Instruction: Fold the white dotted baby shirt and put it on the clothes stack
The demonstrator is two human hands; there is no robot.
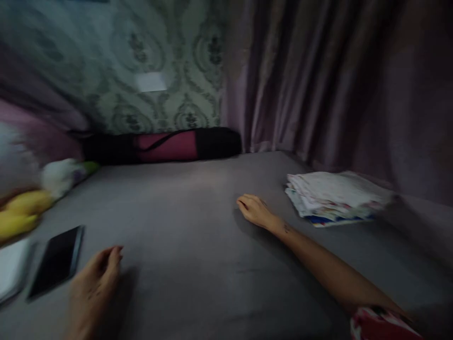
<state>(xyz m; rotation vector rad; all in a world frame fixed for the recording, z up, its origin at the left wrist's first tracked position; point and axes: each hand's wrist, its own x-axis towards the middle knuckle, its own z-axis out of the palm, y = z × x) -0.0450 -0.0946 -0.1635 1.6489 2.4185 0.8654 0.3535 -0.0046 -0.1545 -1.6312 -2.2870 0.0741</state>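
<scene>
My left hand (pixel 97 278) is low over the grey sheet, just right of a dark-screened smartphone (pixel 56 262). Its fingers curl in toward the thumb, and nothing shows in them. Farther out, near the middle of the bed, my right hand (pixel 254 208) is loosely closed at or just above the sheet, with nothing visible in its grip. To its right, a stack of folded printed cloths (pixel 336 193) lies on the bed, apart from the hand. A white folded layer tops the stack, and a blue edge shows at the bottom.
A long black and pink bag (pixel 166 146) with a strap lies along the patterned wall. Purple curtains (pixel 300 85) hang on the right. On the left are a yellow soft toy (pixel 24 212), a white soft toy (pixel 58 177) and a pale flat object (pixel 14 267) beside the phone.
</scene>
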